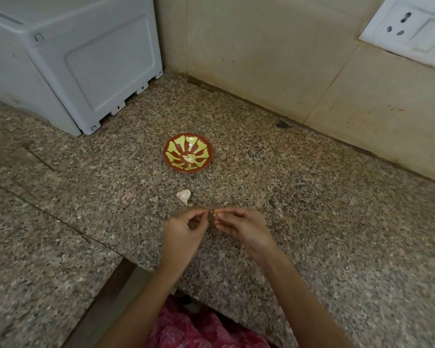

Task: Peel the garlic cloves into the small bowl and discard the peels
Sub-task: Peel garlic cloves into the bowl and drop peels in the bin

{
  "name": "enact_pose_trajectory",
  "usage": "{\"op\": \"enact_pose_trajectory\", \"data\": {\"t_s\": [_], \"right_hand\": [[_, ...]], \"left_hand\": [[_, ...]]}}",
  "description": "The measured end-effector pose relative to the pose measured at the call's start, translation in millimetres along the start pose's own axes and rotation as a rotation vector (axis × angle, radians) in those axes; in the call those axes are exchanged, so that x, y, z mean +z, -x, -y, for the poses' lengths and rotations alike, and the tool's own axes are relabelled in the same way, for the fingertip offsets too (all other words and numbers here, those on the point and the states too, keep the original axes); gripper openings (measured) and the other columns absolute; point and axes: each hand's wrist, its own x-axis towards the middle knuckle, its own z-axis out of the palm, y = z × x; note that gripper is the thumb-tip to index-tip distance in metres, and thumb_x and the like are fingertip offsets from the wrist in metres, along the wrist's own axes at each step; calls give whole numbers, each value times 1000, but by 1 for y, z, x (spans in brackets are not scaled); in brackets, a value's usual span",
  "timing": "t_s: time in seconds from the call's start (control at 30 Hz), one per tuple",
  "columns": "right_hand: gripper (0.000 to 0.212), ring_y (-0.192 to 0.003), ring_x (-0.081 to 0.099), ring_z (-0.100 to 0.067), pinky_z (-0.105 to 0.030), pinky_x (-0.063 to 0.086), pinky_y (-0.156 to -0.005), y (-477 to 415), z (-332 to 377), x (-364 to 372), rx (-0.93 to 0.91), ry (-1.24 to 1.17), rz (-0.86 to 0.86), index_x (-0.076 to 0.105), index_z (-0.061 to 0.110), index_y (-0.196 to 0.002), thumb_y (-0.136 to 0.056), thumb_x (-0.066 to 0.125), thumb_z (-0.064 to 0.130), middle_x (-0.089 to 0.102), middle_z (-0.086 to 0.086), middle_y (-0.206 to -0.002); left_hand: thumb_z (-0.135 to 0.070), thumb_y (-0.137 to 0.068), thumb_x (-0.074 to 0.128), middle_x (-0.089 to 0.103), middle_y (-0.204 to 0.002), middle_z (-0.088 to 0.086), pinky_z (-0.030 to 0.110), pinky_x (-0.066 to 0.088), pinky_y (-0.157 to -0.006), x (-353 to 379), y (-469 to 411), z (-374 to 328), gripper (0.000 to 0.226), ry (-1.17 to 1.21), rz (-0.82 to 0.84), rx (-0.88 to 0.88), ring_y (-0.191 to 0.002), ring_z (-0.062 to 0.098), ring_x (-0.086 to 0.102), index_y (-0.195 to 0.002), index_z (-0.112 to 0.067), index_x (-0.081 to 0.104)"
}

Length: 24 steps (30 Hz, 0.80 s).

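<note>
A small red bowl (187, 152) with yellow-green petal markings stands on the speckled granite counter (312, 209); a pale garlic piece (190, 158) lies at its bottom. Nearer me, a partial garlic bulb (183, 196) lies on the counter. Just below it, my left hand (183, 231) and my right hand (241, 228) meet fingertip to fingertip. Between them they pinch a small garlic clove (214, 214), mostly hidden by the fingers.
A grey plastic appliance (68, 59) fills the back left corner of the counter. Beige wall tiles run behind, with a white socket plate (409, 28) at the upper right. The counter's front edge (141, 266) cuts in near my arms.
</note>
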Motion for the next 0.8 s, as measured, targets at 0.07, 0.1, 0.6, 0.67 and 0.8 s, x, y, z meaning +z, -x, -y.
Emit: {"op": "enact_pose_trajectory", "data": {"t_s": [0.07, 0.1, 0.6, 0.67, 0.8], "right_hand": [[12, -84, 72, -21, -26, 60, -77, -1, 1, -1, 8, 1, -20, 74, 0, -95, -88, 66, -5, 75, -16, -95], [12, -83, 72, -20, -26, 60, -78, -1, 1, -1, 12, 10, -28, 74, 0, -95, -88, 66, -5, 75, -16, -93], [11, -78, 72, -16, -21, 59, -73, -5, 5, 7, -6, 44, -79, 74, 0, -96, -86, 70, -1, 76, -12, -88], [11, -78, 71, -15, -22, 59, -74, -6, 5, 7, -41, 80, -96, 73, -1, -97, -86, 70, -1, 75, -11, -88], [13, -81, 72, -16, -24, 59, -78, -5, 4, 9, -66, 45, -104, 73, 0, -98, -85, 71, -1, 76, -11, -91]], "left_hand": [[-7, -80, 73, 71, -90, -7, 8, 51, -70, 0, 2, 0, 17, -40, 28, 62, -78, -1, 66, -97, -12, 75], [-7, -81, 73, 72, -90, -5, 10, 52, -71, 1, 2, 1, 17, -48, 42, 81, -76, -1, 66, -97, -12, 75], [-2, -74, 79, 73, -81, 2, 11, 49, -68, 5, -7, 2, 16, -224, 62, 204, -69, 7, 65, -88, -7, 75], [-2, -75, 78, 73, -82, 2, 11, 49, -68, 7, -7, 2, 15, -208, 54, 180, -69, 7, 64, -89, -6, 75], [-1, -76, 77, 72, -81, 1, 8, 49, -67, 7, -9, 0, 15, -129, 20, 131, -67, 4, 63, -90, -6, 74]]}}
